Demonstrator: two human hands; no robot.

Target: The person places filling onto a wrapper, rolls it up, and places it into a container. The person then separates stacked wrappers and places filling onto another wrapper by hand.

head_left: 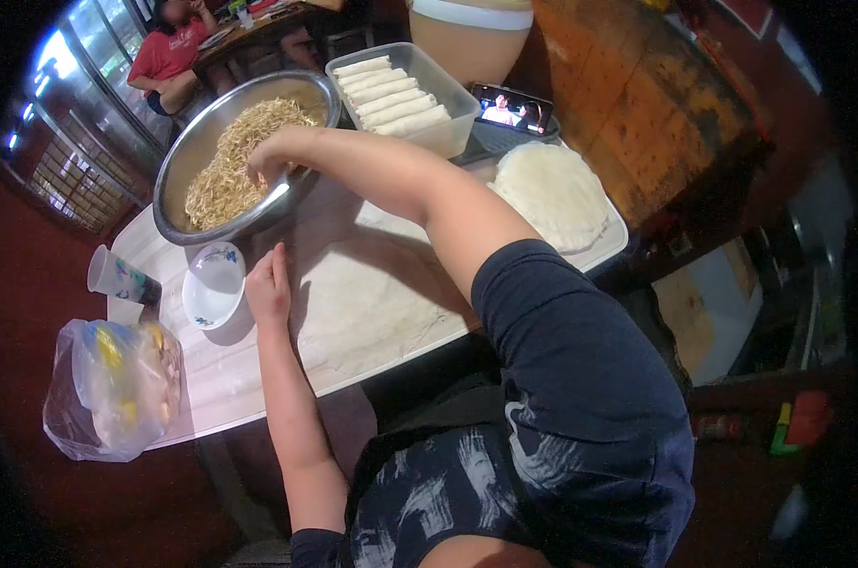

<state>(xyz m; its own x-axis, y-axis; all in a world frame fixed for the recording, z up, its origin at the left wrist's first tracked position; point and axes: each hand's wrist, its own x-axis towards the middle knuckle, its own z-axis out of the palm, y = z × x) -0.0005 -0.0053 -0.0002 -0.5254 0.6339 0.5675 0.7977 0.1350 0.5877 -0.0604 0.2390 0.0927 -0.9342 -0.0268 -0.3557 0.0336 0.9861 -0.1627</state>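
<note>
My right hand (279, 156) reaches into a large steel bowl (167, 180) and is curled on the bean sprout filling (225, 170), its fingertips partly hidden. My left hand (270, 286) rests at the table beside a small white bowl (213, 289) with a blue floral pattern, its fingers stretched out and holding nothing. In front of me a thin pale wrapper (372, 298) lies flat on the table. To the right sits a round stack of wrappers (552, 196). Several rolled spring rolls (391, 95) lie side by side in a clear plastic container (457, 128).
A patterned cup (116, 275) and a plastic bag (116, 388) stand at the table's left edge. Behind the stack, a phone (511, 109) shows a video. A large tub (472, 38) stands at the back. A person in a red shirt (169, 52) sits far left.
</note>
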